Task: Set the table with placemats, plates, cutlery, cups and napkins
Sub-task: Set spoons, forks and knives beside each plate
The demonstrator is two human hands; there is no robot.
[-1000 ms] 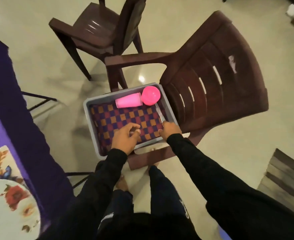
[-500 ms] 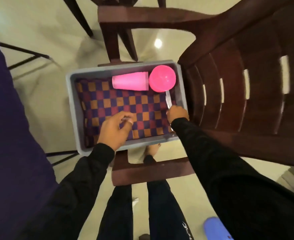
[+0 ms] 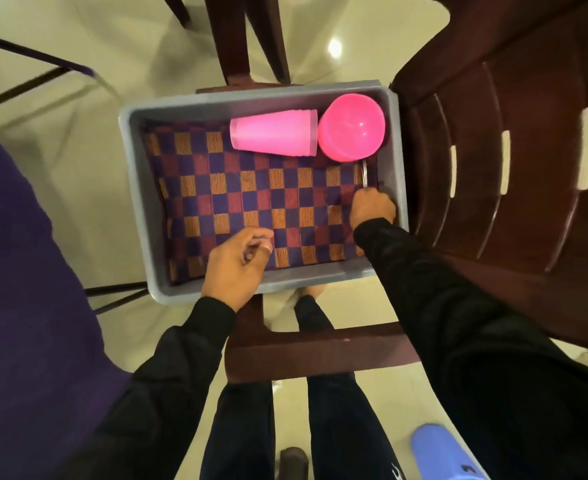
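A grey bin (image 3: 136, 188) sits on the seat of a brown plastic chair. A checkered purple and orange placemat (image 3: 251, 199) lines its floor. A stack of pink cups (image 3: 273, 133) lies on its side at the far end, beside a pink bowl (image 3: 351, 128). My right hand (image 3: 372, 207) is curled round the handle of a metal piece of cutlery (image 3: 364, 173) by the bin's right wall. Over the near edge of the placemat, my left hand (image 3: 235, 268) pinches a small silvery item between thumb and fingers; most of it is hidden.
The chair's slatted backrest (image 3: 500, 161) rises to the right and its armrest (image 3: 316, 355) crosses in front of me. A purple tablecloth (image 3: 26, 306) hangs at the left. Another chair's legs (image 3: 247, 39) stand behind the bin. A blue object (image 3: 441, 455) lies on the floor at bottom right.
My view has dropped closer over the bin. My right hand has stayed on the cutlery near the right wall; my left hand has kept its pinch over the placemat's near edge.
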